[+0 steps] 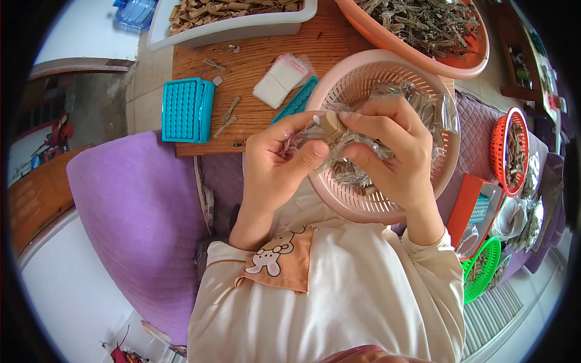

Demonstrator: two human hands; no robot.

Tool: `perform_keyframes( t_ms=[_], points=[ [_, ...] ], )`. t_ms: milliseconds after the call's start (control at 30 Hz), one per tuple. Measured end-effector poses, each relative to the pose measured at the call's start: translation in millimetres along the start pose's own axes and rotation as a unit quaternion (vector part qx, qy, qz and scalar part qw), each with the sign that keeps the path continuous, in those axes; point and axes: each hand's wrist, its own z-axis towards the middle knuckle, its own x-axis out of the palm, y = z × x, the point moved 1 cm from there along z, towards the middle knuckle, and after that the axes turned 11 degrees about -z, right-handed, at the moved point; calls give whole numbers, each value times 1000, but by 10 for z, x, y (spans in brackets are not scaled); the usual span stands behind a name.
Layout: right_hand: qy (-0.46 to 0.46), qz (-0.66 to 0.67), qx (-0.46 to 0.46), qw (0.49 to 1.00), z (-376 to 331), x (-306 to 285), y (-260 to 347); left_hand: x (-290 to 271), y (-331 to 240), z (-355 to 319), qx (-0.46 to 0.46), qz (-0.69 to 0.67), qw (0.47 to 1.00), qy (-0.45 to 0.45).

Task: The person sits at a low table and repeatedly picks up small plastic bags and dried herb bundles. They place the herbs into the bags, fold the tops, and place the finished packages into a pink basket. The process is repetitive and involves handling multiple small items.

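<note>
My left hand (275, 160) and my right hand (390, 148) meet over a pink perforated basket (363, 69). Between their fingertips they pinch a small tan block (331, 125) wrapped in crinkled clear plastic film (339, 154). The left thumb and forefinger grip the film at the block's left side. My right fingers curl over the block from above and the right. More clear wrapped pieces (423, 103) lie inside the basket under the hands.
A wooden board (254, 66) holds a teal grid mould (186, 110), another teal mould (296, 101), a small stack of clear bags (279, 81) and loose sticks. A white tray (242, 27) and an orange bowl (466, 63) hold dried material. A purple cushion (139, 218) lies left; red and green baskets right.
</note>
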Motion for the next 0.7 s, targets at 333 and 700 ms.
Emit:
perform_keyframes(
  t_ms=[333, 700],
  points=[
    [-17, 84, 6, 996, -43, 130, -20, 69, 9, -30, 18, -21, 1000, 4],
    [-21, 96, 13, 995, -101, 145, 44, 40, 22, -91, -5, -20, 1000, -2]
  ],
)
